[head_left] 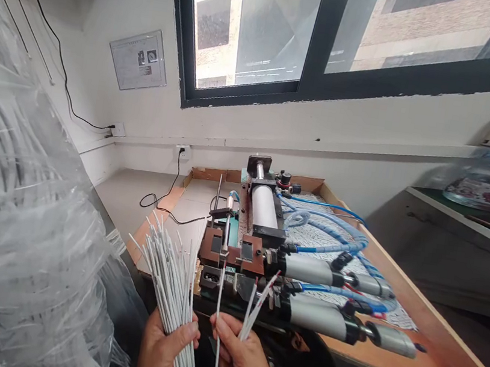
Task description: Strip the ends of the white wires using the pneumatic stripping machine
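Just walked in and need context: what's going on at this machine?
A person's left hand grips a thick bundle of white cables. The fingers of the right hand pinch a single white cable, its end up at the front of the pneumatic machine; whether it is inserted, I can't tell. A few more cables, with reddish tips, sit in that same hand. Plastic-wrapped cables stand at the left.
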Tool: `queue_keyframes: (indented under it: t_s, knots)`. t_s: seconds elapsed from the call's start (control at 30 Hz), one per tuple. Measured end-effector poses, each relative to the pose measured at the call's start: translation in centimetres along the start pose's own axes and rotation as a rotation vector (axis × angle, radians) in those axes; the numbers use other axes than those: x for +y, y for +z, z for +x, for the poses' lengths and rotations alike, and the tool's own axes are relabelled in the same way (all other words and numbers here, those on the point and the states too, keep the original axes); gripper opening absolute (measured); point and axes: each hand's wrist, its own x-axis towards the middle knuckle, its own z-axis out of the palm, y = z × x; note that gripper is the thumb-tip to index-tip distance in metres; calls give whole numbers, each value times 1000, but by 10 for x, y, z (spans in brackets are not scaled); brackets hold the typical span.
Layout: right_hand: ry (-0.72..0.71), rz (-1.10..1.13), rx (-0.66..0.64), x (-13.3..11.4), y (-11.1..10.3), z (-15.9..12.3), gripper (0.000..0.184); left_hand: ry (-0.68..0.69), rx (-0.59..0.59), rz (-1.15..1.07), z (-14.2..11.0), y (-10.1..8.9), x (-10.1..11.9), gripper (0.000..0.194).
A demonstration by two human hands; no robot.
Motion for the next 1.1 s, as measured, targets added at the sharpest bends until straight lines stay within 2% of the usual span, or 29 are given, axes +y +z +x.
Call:
queue_keyframes:
  t_s: [0.07, 0.17, 0.37, 0.5, 0.67, 0.77, 0.93, 1.1]
  knots:
    - [49, -37, -82, 6, -6, -7, 29, 29, -29, -9, -1, -1, 2, 7]
    - [103, -85, -167, 14, -13, -17, 29, 29, -9, -12, -2, -4, 3, 9]
    - [206, -152, -197, 31, -19, -34, 30, 10, -13, -17, -10, -9, 7, 9]
    - [211, -192, -231, 38, -17, -46, 32, -1, -42, -32, -19, -13, 7, 12]
    - [204, -311, -286, 36, -7, -65, 39, -3, -75, -37, -28, -14, 6, 12]
    - [168, -388, -255, 35, -4, -70, 42, -12, -96, -48, -30, -12, 6, 12]
    - [231, -508, -257, 38, -5, -62, 54, -27, -121, -68, -30, -8, 8, 15]
    - [170, -393, -176, 33, 4, -59, 51, -36, -97, -79, -25, -2, 7, 16]
